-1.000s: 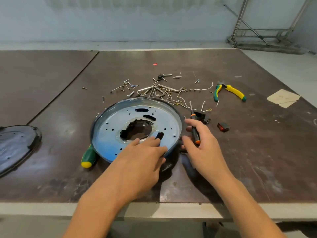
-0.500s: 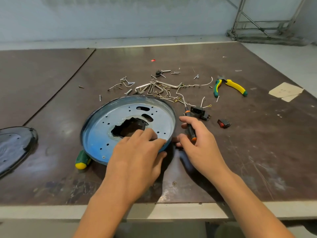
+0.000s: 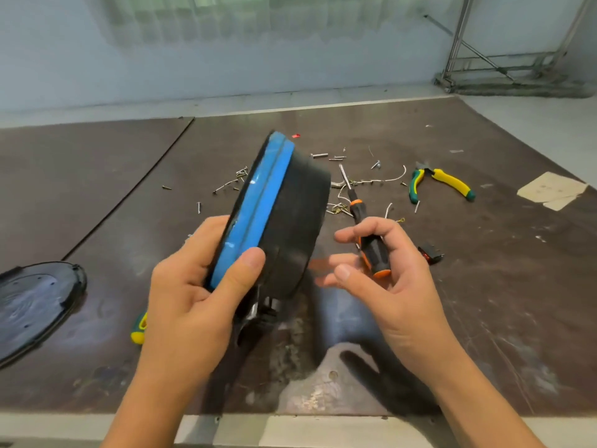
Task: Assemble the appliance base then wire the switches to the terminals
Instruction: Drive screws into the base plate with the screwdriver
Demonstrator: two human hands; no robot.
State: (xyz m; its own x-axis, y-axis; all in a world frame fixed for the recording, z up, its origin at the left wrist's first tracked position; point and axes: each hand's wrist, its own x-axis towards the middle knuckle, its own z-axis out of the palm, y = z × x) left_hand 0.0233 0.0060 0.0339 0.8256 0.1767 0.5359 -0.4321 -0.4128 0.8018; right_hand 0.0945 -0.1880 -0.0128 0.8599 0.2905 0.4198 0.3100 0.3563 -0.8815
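The round appliance base (image 3: 284,215), black body with a blue rim, is lifted off the table and tipped on edge. My left hand (image 3: 197,286) grips its lower rim, thumb across the blue band. My right hand (image 3: 381,270) holds a black and orange screwdriver (image 3: 368,237) just right of the base, its shaft pointing up and away, fingers partly spread. A black rocker switch with a red button (image 3: 431,253) lies on the table right of that hand. Loose screws, clips and wires (image 3: 355,185) lie scattered behind the base.
Yellow and green pliers (image 3: 442,182) lie at the back right. A green and yellow screwdriver handle (image 3: 139,328) peeks out left of my left wrist. A dark oval cover (image 3: 35,305) sits at the left edge. A paper scrap (image 3: 552,192) lies far right.
The base was flat on the table with the blue plate up; my left hand has lifted it and turned it onto its edge. My right hand has risen with the screwdriver.
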